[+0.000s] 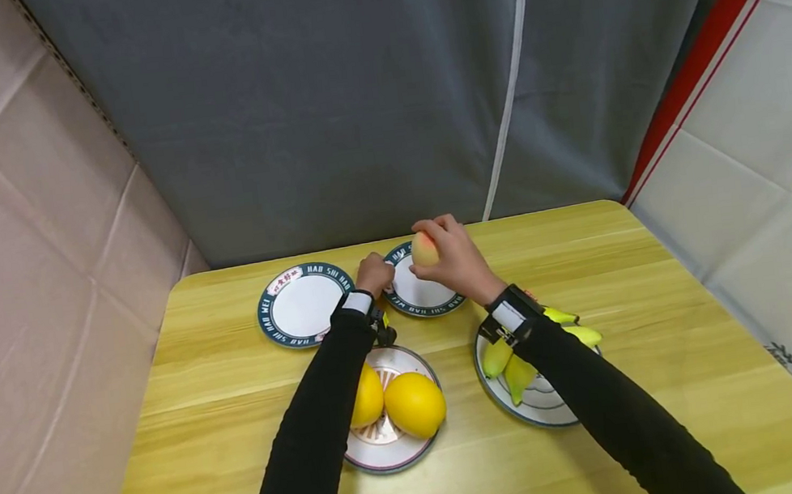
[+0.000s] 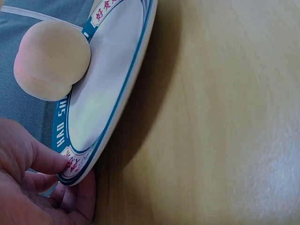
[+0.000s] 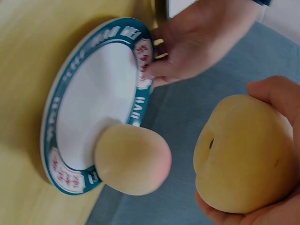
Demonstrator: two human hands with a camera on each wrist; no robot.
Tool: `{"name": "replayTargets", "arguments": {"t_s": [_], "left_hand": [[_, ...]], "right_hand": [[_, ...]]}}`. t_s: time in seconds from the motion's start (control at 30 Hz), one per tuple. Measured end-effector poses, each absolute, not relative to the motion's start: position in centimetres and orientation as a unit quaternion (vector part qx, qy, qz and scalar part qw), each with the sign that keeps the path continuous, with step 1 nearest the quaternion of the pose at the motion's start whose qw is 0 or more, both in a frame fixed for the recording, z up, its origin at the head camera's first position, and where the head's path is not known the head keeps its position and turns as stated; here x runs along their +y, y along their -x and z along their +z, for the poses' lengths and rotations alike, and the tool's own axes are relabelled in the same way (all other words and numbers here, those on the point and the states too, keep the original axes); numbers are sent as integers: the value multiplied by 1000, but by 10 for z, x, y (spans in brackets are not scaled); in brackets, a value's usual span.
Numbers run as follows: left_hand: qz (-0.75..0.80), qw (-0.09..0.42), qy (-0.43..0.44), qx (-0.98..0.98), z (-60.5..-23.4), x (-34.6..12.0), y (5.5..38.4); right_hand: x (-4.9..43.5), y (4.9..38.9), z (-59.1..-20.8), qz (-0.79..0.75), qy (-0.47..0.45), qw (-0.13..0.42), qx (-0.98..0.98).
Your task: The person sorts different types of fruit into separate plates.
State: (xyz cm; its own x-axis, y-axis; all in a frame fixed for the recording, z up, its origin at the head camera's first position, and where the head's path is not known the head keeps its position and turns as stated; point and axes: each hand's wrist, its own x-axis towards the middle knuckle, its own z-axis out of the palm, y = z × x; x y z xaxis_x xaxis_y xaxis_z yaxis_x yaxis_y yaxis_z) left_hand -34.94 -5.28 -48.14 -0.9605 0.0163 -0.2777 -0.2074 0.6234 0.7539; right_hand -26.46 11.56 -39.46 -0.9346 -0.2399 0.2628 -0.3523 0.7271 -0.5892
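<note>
My right hand (image 1: 458,260) grips a pale yellow peach (image 3: 246,154) above the far plate, fingers and thumb around it. With thumb and fingers, my left hand (image 1: 373,274) pinches the left rim of that green-rimmed white plate (image 1: 419,292). A second peach (image 3: 133,159), blushed pink on one side, appears at the plate's far edge in the right wrist view. It shows in the left wrist view too, but I cannot make it out apart from the held one in the head view.
Left of my left hand lies another green-rimmed plate (image 1: 307,306). Nearer stands a plate (image 1: 383,456) with yellow lemon-like fruit (image 1: 416,405), partly under my left sleeve. A plate of bananas (image 1: 521,379) sits beneath my right forearm. A grey curtain (image 1: 323,125) hangs behind the table.
</note>
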Motion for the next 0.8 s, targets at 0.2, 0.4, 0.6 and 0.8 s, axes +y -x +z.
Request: {"name": "replayTargets", "arguments": {"t_s": [0.2,0.4,0.6,0.8], "left_hand": [[428,133,54,892,-481,-53,350],[426,134,50,894,-482,-53,353],[430,134,53,891,-483,-53,352],[435,130,55,889,-483,-52,351]], "right_hand": [[111,269,-408,344,-151,71,-924],[104,271,-417,343,-147,63,-925],[100,271,-425,336,-139,61,-930],[100,272,-433,333,-138,59,-931]]}}
